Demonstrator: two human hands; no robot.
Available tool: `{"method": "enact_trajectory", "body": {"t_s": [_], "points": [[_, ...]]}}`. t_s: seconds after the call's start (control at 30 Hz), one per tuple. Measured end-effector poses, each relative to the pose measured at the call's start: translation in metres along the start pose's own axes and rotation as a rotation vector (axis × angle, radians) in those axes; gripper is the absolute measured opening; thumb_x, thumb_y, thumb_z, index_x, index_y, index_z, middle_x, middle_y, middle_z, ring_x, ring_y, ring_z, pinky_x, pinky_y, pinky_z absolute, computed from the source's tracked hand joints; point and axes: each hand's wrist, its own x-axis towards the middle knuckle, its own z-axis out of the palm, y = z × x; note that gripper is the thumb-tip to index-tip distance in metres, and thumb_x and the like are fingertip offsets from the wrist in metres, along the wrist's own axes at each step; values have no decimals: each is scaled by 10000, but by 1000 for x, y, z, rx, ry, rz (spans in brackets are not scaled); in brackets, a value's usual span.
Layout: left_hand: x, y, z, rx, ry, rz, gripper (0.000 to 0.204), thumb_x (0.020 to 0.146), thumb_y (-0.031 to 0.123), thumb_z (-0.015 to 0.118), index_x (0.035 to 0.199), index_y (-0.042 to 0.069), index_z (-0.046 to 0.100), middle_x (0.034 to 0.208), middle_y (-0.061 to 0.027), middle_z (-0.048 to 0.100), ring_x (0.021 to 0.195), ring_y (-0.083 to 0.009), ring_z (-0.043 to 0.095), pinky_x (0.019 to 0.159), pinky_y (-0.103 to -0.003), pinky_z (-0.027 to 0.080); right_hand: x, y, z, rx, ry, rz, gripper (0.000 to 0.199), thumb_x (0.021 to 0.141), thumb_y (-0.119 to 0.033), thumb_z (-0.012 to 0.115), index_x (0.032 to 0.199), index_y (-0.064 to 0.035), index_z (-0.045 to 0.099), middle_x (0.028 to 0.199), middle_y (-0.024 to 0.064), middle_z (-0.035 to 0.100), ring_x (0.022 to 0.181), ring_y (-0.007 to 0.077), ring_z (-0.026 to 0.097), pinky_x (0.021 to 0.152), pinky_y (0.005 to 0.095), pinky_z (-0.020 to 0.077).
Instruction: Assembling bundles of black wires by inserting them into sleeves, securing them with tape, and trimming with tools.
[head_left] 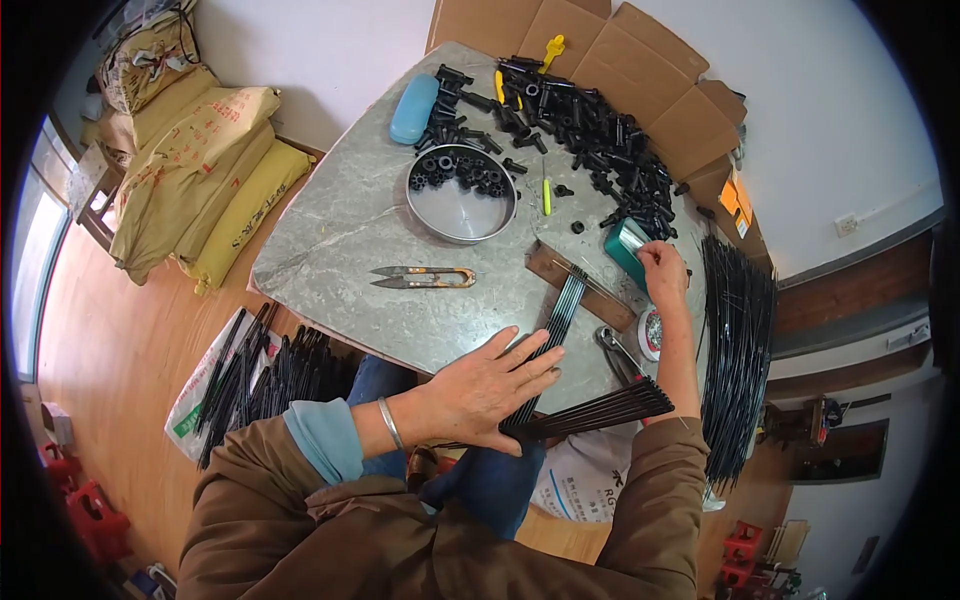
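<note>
A blue case (413,110) lies beyond the left fingers (537,382), sacks (195,165) far to their left, cardboard (632,78) beyond the right fingers (655,252), an outlet (847,225) well to their right.

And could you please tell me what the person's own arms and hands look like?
The left hand and right hand are ungloved. Both arms have brown sleeves; on the left, a light-blue cuff shows beyond, and a silvery bangle circles the wrist.

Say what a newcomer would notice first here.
Probably the heap of small black tubular parts on the far side of the grey marbled table, beside brown cardboard. Then the spread left hand over thin dark rods at the near edge, and the right hand at a green rectangular box.
</note>
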Motion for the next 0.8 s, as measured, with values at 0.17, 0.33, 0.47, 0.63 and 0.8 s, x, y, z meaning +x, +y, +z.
{"method": "enact_trajectory", "body": {"t_s": [0.17, 0.33, 0.47, 0.63, 0.8], "points": [[0, 1, -2, -4, -17, -7, 933, 703, 611, 661, 1365, 10, 396, 1500, -152, 250, 1409, -335, 174, 1130, -477, 155, -1, -3, -3, -58, 144, 22, 89, 796, -172, 652, 833, -91, 652, 829, 93, 618, 786, 301, 604, 694, 390, 470], [0, 1, 0, 5, 1, -4, 929, 706, 607, 663, 1365, 10, 393, 1495, -157, 257, 1406, -336, 178, 1129, -477, 157, -4, -5, -10, -49, 292, -105, 70, 818, -131, 629, 846, -67, 637, 816, 93, 610, 774, 295, 601, 687, 380, 471], [0, 1, 0, 3, 4, -4, 931, 708, 612, 657, 1367, 11, 390, 1493, -158, 261, 1405, -336, 182, 1127, -478, 160, -22, -31, -12, 208, 287, -234, 63, 850, -82, 598, 875, -29, 621, 815, 87, 619, 767, 231, 607, 698, 333, 474], [-3, -1, 1, 3, 15, -6, 928, 705, 610, 659, 1363, 11, 393, 1490, -161, 264, 1402, -338, 189, 1124, -477, 168, -52, -65, 5, 513, -274, -93, 84, 868, -86, 596, 895, -10, 622, 797, 58, 622, 747, 138, 571, 701, 276, 459], [1, 1, 1, -1, 24, -9, 930, 698, 608, 662, 1361, 13, 395, 1489, -160, 266, 1401, -336, 193, 1125, -474, 169, -50, -66, 6, 537, -191, 32, 95, 866, -80, 607, 903, 1, 641, 782, 46, 620, 740, 117, 560, 690, 258, 453]]}}
